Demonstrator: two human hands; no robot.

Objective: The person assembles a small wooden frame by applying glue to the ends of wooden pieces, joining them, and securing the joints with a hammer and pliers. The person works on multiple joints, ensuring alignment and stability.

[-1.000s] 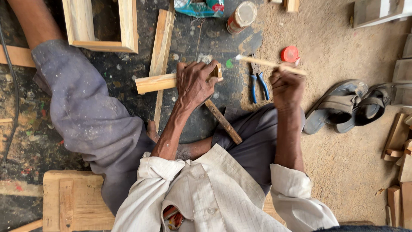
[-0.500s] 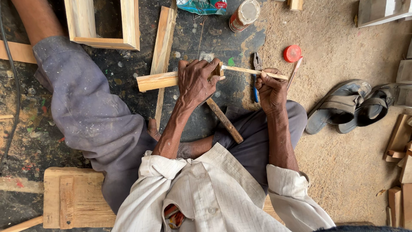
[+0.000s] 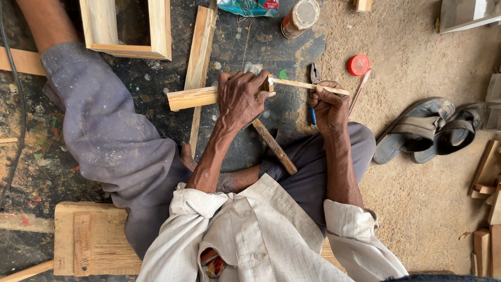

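Observation:
My left hand (image 3: pixel 241 98) grips the right end of a short pale wood block (image 3: pixel 192 97) held level above the dark floor. My right hand (image 3: pixel 329 107) holds a thin wooden stick (image 3: pixel 300 84) whose white-smeared tip touches the end of the block beside my left fingers. A hammer with a wooden handle (image 3: pixel 275 147) lies under my left wrist, its head hidden. I sit cross-legged in grey trousers and a white shirt.
An open wooden frame (image 3: pixel 159 31) lies at the top left, a long plank (image 3: pixel 200 52) next to it. A glue jar (image 3: pixel 300 16) and its red lid (image 3: pixel 358 65) lie at the top. Pliers (image 3: pixel 314 74), sandals (image 3: pixel 422 130), a wooden stool (image 3: pixel 88 237), and offcuts (image 3: pixel 488 172) surround me.
My right hand has drawn the stick leftward and down, bringing its tip onto the end of the block. My left hand keeps its hold on the block.

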